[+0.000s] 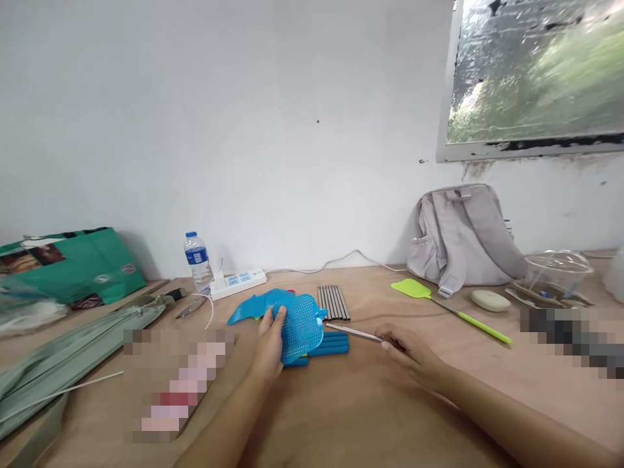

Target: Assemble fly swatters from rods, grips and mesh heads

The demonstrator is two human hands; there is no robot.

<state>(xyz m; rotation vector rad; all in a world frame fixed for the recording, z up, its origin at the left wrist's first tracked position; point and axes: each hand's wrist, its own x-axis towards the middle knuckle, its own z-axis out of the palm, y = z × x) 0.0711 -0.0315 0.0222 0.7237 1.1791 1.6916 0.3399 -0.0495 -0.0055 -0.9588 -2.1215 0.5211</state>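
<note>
Hands [267, 348] apparently around blue swatter head [301, 327].

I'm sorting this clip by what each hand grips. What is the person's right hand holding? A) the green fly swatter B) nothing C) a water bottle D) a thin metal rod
D: the right hand pinches a thin metal rod, whose tip points toward the blue swatter head held by the left hand.

Soft even daylight, perhaps from the window [533, 75], faint shadows, bowed wide-angle edges, pixelated patches on the table [370, 416].
</note>
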